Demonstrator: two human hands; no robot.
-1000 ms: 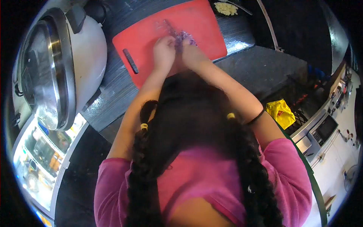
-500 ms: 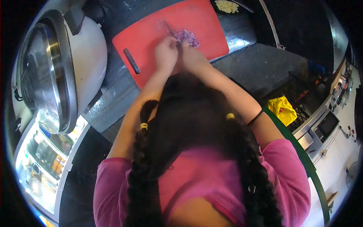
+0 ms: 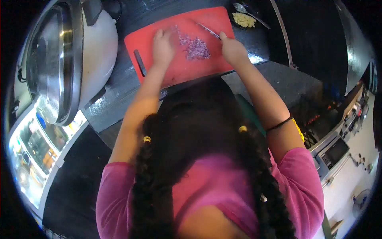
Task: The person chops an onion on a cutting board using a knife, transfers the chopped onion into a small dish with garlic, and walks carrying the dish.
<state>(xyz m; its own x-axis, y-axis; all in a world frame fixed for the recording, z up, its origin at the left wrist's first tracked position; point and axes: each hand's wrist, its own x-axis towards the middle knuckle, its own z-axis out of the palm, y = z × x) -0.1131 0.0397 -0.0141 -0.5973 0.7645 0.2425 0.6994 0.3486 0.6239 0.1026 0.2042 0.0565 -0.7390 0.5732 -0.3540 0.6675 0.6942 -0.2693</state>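
A red cutting board (image 3: 139, 38) lies on the dark counter, with a heap of finely chopped purple onion (image 3: 197, 49) near its middle. Some bits trail up and left from the heap. My right hand (image 3: 234, 51) is closed on the handle of a knife (image 3: 209, 30) at the board's right side, the blade pointing up and left above the onion. Over the board's left part is my left hand (image 3: 164, 49), apart from the heap. Its fingers are smeared by motion, but the thumb stands apart and nothing shows in its grasp.
At the upper right, a dark dish holds chopped pale yellow bits (image 3: 243, 20), with a spoon (image 3: 254, 15) across it. A large white cooker (image 3: 97, 47) with a glass lid stands at the left. Lit shelves (image 3: 39, 155) are below it.
My hands were together at the onion and have moved apart, left hand to the left, right hand rightward with the knife. The onion heap now shows spread wider.
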